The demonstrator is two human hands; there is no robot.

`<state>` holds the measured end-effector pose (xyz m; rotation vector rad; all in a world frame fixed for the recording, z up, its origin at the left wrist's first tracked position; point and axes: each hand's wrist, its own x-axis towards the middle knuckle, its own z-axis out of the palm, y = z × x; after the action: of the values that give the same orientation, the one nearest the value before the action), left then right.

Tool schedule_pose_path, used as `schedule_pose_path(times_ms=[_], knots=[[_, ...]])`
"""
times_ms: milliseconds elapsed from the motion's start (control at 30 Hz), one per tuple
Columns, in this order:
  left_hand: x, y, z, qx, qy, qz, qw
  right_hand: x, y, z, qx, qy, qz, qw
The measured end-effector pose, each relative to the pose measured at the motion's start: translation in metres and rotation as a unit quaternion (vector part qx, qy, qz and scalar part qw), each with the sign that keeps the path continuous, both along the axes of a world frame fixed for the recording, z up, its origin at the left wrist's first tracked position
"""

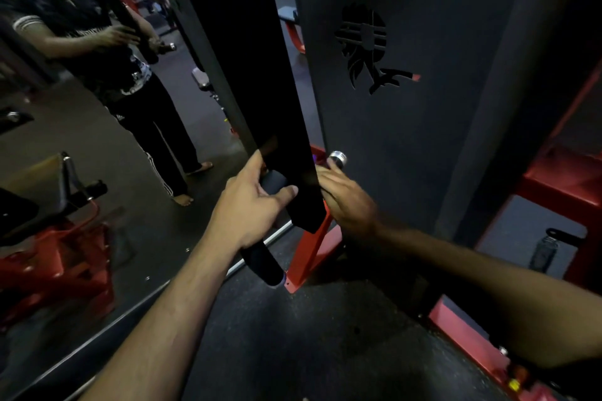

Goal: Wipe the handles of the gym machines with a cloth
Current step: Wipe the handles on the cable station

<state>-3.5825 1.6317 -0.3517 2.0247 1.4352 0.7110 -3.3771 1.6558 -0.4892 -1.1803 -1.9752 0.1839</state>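
Two hands: both on one bar.
Left hand: grips the black handle, steadying it.
Right hand: fingers hidden behind the upright; grip unclear, no cloth visible.

Two hands, the left hand and the right hand; one black handle; one chrome knob; one bottle; one wall mirror.

A mirror fills the left, reflecting a person; a logo cutout upper right; a bottle lower right.
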Motion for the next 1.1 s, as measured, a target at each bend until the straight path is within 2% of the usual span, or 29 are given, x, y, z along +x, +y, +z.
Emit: schedule_pose_path(times_ms=[67,100,200,267,333,400,500,600,667,733,867,933,1033,1100], knots=[[0.001,-0.003,0.005,0.003,0.012,0.004,1.0,0.018,0.003,0.001,0.023,-0.051,0.033,0.998],[0.003,-0.006,0.007,0.004,0.018,0.008,1.0,0.034,0.015,0.001,0.024,-0.07,0.007,0.997],[0.004,-0.009,0.011,-0.002,0.014,0.009,1.0,0.054,0.03,0.01,-0.029,-0.022,-0.094,0.995],[0.004,-0.01,0.011,-0.003,0.011,0.004,1.0,0.032,0.019,0.01,-0.035,0.014,-0.077,0.996],[0.004,-0.009,0.012,0.001,0.004,-0.003,1.0,0.005,-0.003,0.01,-0.065,0.084,-0.032,0.994],[0.004,-0.009,0.01,0.01,-0.011,-0.014,1.0,-0.007,-0.023,0.013,-0.117,0.174,-0.029,0.977],[0.002,-0.005,0.003,0.01,-0.05,-0.023,0.998,-0.016,-0.057,0.026,-0.179,0.334,-0.095,0.921],[0.002,0.0,-0.001,-0.044,-0.133,-0.047,0.989,-0.038,-0.102,0.056,-0.091,0.47,-0.145,0.866],[0.003,-0.001,0.0,-0.084,-0.18,-0.064,0.978,-0.067,-0.123,0.081,-0.033,0.476,-0.151,0.865],[0.007,-0.007,0.004,-0.115,-0.212,-0.072,0.968,-0.097,-0.127,0.09,-0.027,0.464,-0.159,0.871],[0.018,-0.019,0.003,-0.133,-0.238,-0.072,0.959,-0.144,-0.13,0.09,-0.079,0.538,-0.207,0.813],[0.021,-0.021,0.0,-0.148,-0.254,-0.079,0.953,-0.158,-0.138,0.092,-0.078,0.54,-0.236,0.804],[0.024,-0.024,-0.004,-0.127,-0.242,-0.085,0.958,-0.179,-0.147,0.091,-0.104,0.561,-0.217,0.792],[0.024,-0.022,-0.008,-0.121,-0.262,-0.103,0.952,-0.187,-0.15,0.087,-0.086,0.568,-0.229,0.786]])
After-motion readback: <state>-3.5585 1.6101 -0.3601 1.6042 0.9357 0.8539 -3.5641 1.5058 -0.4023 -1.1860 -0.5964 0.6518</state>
